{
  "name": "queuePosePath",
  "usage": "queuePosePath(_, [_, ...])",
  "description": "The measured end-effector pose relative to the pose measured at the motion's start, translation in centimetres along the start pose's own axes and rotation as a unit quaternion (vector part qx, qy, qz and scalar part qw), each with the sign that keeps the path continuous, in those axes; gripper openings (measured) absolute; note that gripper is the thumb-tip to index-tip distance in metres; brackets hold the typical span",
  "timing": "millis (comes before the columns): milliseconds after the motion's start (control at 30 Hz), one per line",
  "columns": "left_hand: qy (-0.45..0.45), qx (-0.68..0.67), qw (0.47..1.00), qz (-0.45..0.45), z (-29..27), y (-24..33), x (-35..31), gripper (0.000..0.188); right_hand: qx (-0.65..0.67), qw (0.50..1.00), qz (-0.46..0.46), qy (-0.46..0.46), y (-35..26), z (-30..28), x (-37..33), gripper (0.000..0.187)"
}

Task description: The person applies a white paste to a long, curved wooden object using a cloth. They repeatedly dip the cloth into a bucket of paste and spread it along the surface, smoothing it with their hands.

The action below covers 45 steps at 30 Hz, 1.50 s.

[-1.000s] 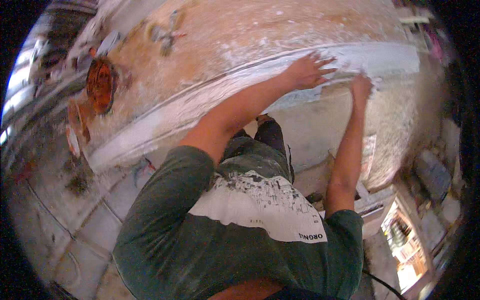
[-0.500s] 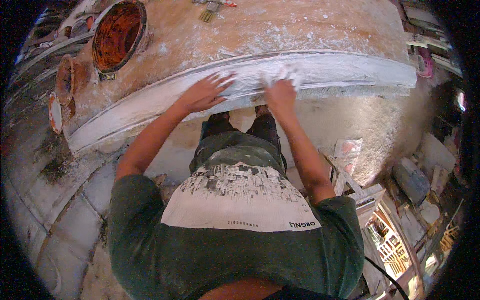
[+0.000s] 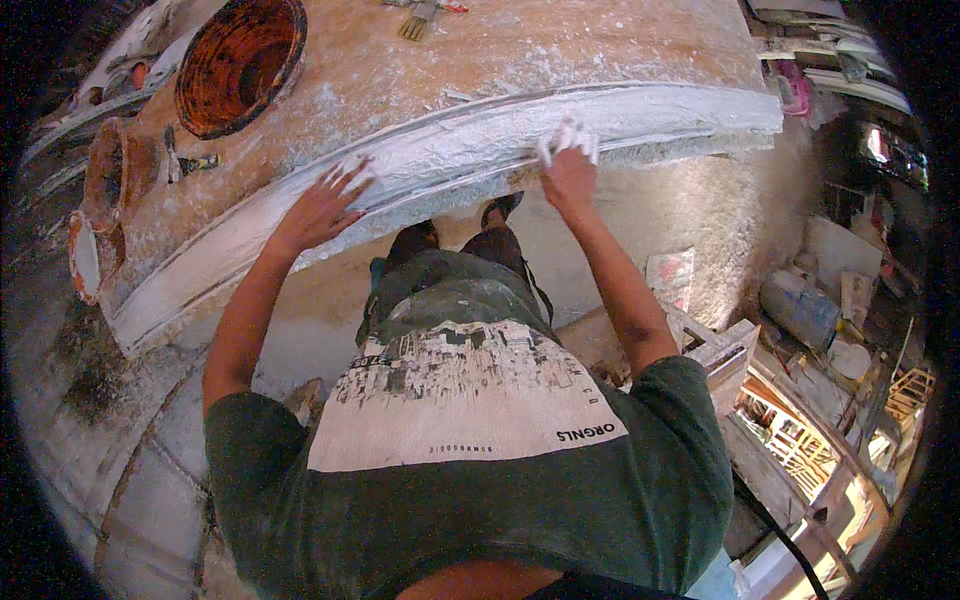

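A long, curved strip of white plaster-like molding (image 3: 665, 115) runs along the near edge of the worn brown table (image 3: 400, 85), with ridges along its length. My left hand (image 3: 322, 208) lies on the left half of the strip, fingers spread and their tips whitened. Farther right, my right hand (image 3: 570, 172) rests on the strip with its fingers stretched out and thickly coated in wet white material. Nothing is gripped in either hand. The surface under both palms is hidden.
At the table's far left stands a large bowl (image 3: 235, 70), orange and black inside. Small tools (image 3: 186, 160) lie near it, beside clay pots (image 3: 108, 175). A paintbrush (image 3: 415, 24) lies at the back. To my right are a wooden frame (image 3: 730, 350) and a blue container (image 3: 802, 308).
My hands have moved apart: the left slid leftward along the strip, the right rightward relative to it. The whole view has shifted slightly.
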<state>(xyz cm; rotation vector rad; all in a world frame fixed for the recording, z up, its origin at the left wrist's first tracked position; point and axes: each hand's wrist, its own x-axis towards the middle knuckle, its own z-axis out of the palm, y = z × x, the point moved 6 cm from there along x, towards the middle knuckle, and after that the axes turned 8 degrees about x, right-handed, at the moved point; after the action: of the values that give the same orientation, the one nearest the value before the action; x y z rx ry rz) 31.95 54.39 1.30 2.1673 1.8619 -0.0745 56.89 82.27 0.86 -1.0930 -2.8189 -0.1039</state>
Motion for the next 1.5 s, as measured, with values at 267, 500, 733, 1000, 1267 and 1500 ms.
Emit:
queuePosePath(267, [0.027, 0.071, 0.993, 0.092, 0.1, 3.8, 6.0, 0.041, 0.17, 0.98, 0.097, -0.026, 3.8, 2.6, -2.4, 0.069])
queuePosePath(500, [0.129, 0.075, 0.977, 0.153, -2.1, 9.4, 19.0, 0.041, 0.185, 0.972, 0.145, -0.005, 7.4, 1.0, -3.2, 0.046])
queuePosePath(733, [0.143, 0.065, 0.983, 0.091, -3.3, 13.0, 31.1, 0.046, 0.186, 0.975, 0.122, 0.027, 10.4, 2.3, -3.1, 0.046])
queuePosePath(1000, [0.095, 0.074, 0.992, -0.044, -1.2, 6.5, 22.1, 0.053, 0.248, 0.956, 0.078, -0.137, 1.5, 3.0, -2.1, 0.063])
queuePosePath(1267, [0.031, 0.061, 0.99, -0.123, -1.2, 2.7, 5.6, 0.053, 0.204, 0.966, -0.09, -0.127, -3.8, 2.0, -2.4, 0.073])
queuePosePath(1500, [-0.039, -0.037, 0.988, -0.144, 0.4, -1.4, -2.7, 0.063, 0.116, 0.991, 0.042, -0.059, 1.9, 1.6, 0.9, 0.053])
